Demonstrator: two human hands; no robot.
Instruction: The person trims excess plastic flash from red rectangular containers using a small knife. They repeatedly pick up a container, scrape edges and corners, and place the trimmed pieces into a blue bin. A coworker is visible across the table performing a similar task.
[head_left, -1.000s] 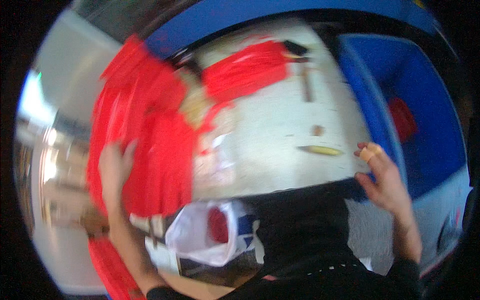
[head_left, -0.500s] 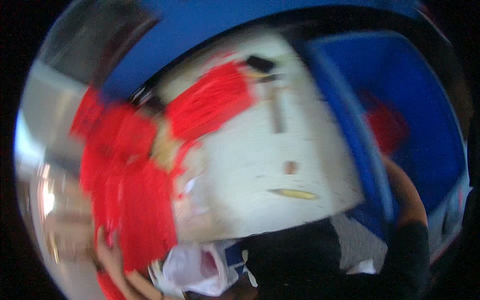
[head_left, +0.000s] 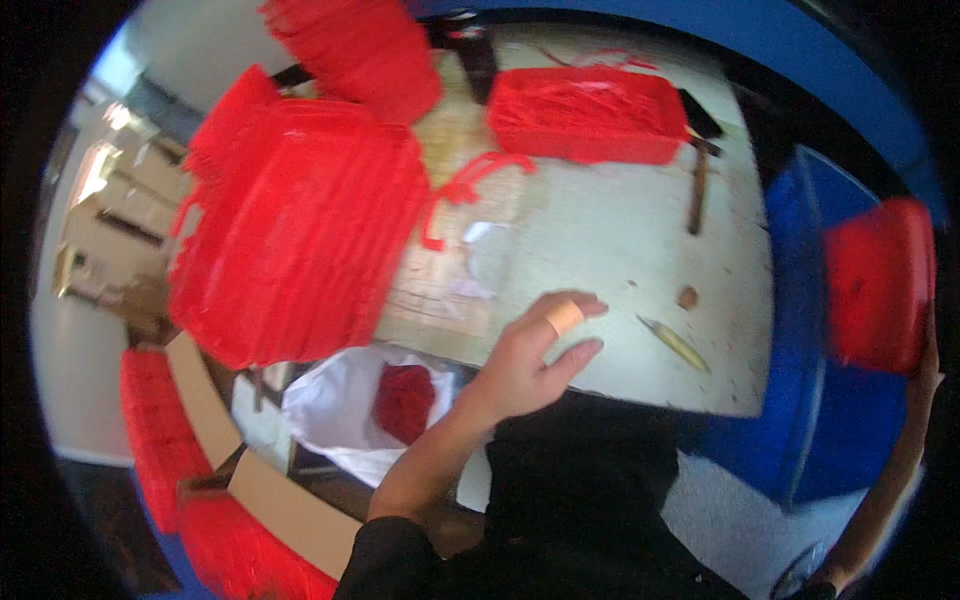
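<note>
My left hand [head_left: 540, 352] is over the near edge of the white table, thumb apart from the fingers, holding nothing. An orange band wraps one of its fingers. Close by on the tabletop lies a yellow-handled knife [head_left: 675, 346], next to a small brown piece [head_left: 687, 298]. At the far right, my right hand [head_left: 930, 365] grips a red plastic tub [head_left: 872, 290] by its edge, above the blue bin [head_left: 800, 430]. The tub and the picture's rim hide most of those fingers.
Stacked red tubs [head_left: 300, 230] crowd the table's left side. Farther back are a red tub of thin strips [head_left: 590, 115], a hammer [head_left: 697, 190] and a dark cup [head_left: 475, 62]. A white bag [head_left: 340, 410] with red scraps and cardboard flaps [head_left: 290, 515] sit at the near left.
My right hand has come up out of the blue bin with the red tub. My left hand has moved right, from beside the red stack to over the table. The view has turned.
</note>
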